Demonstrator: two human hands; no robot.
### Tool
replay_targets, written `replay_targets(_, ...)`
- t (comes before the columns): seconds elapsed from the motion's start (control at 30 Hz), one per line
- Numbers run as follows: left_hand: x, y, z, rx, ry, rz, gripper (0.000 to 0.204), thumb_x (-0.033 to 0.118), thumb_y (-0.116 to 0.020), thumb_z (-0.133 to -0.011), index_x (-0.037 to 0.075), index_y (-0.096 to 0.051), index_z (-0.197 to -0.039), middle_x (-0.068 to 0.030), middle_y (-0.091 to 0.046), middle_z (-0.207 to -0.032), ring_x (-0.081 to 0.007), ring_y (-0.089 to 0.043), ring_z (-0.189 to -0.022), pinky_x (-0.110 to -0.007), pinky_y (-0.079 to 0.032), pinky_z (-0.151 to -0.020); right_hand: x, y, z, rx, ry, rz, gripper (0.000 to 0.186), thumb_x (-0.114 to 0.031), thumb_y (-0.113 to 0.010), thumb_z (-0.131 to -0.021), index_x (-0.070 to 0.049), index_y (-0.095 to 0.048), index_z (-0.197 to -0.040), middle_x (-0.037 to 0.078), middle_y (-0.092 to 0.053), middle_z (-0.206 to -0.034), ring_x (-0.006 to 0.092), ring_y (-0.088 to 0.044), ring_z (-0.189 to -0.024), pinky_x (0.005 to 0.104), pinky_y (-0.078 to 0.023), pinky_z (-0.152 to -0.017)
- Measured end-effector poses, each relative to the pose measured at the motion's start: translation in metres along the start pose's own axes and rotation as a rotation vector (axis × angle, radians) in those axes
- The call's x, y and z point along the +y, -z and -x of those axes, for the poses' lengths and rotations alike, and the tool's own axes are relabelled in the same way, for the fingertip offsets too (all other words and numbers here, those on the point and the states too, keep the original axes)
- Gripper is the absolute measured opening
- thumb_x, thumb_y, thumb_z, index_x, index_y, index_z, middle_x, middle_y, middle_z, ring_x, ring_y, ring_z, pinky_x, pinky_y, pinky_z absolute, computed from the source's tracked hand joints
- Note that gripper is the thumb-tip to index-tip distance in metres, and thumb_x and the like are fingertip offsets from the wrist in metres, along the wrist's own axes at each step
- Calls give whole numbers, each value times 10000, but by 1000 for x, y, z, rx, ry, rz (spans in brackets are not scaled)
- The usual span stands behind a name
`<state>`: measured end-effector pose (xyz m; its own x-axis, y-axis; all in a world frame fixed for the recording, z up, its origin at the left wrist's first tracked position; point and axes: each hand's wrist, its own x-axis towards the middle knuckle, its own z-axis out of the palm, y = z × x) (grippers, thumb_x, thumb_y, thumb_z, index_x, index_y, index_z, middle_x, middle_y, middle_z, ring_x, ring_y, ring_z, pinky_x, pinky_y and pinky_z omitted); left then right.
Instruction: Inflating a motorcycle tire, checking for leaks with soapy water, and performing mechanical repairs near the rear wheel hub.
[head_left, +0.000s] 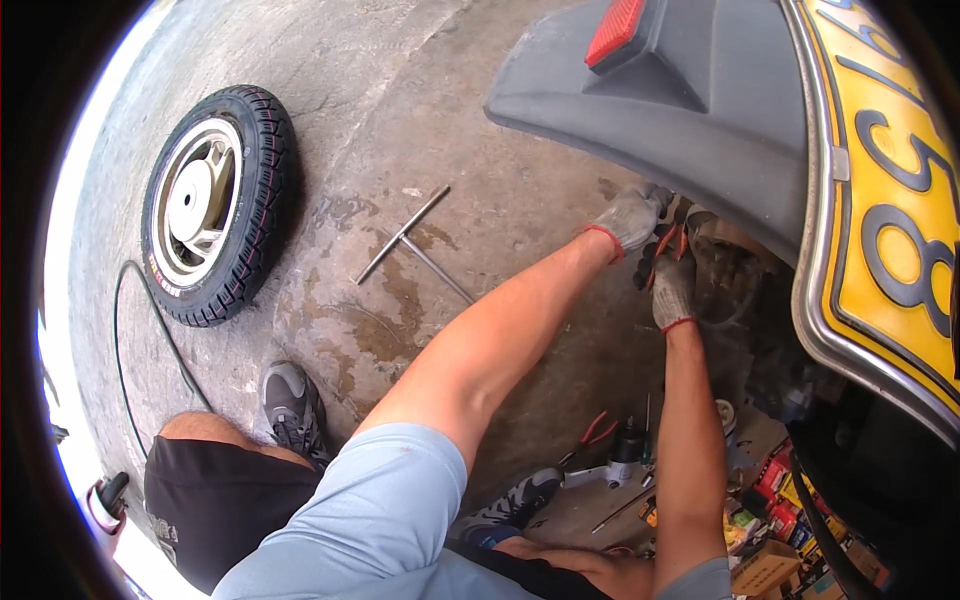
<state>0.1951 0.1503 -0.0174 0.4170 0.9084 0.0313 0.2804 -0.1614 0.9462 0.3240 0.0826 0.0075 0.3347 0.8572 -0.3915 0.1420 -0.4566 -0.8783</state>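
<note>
Both hands wear grey work gloves with red cuffs and reach under the dark grey rear fender (740, 140) of a motorbike or scooter. My right hand (675, 285) is closed around pliers (670, 243) with orange-red handles, by the hub area (725, 265) in shadow. Just beyond it to the left, my left hand (635, 215) has its fingers curled beside the fender's lower edge. What those fingers grip is hidden by the glove and the shade. The pliers' jaws cannot be made out.
A wheel with tyre (265, 190) and a T-handle wrench (405, 235) lie on the concrete floor to the left. A dark hose (150, 285) curves near my foot. Red-handled pliers (600, 428), a power tool (625, 445) and several small boxes (785, 510) are near my right arm. A yellow plate (890, 170) overhangs at right.
</note>
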Motion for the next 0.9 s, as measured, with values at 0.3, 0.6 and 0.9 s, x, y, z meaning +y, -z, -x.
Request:
replay_targets(0.3, 24, -11, -3, -152, 188, 19, 206, 118, -588, -812, 11, -637, -981, -211, -654, -997, -355, -638, -922, -427, -516, -738, -6, -2, -3, 78, 36, 301, 257, -242, -525, -934, -85, -551, -1135, 0, -551, -709, 83, -482, -519, 257, -368, -441)
replay_targets(0.6, 8, -3, 9, 6, 37, 120, 232, 143, -489, -880, -33, -574, -1004, -273, -595, -998, -431, -592, -919, -460, -482, -783, -6, -4, 2, 89, 68, 262, 284, -112, -532, -865, -89, -528, -1148, -3, -524, -698, 99, -487, -514, 273, -366, -434)
replay_targets(0.9, -13, -12, -3, 113, 80, 389, 416, 278, -389, -965, -41, -564, -1167, -271, -623, -1077, -403, -595, -1012, -436, -457, -875, -13, -7, 9, -61, -64, -126, 256, -22, -527, -825, -135, -472, -1048, 9, -511, -723, 150, -507, -526, 324, -409, -444)
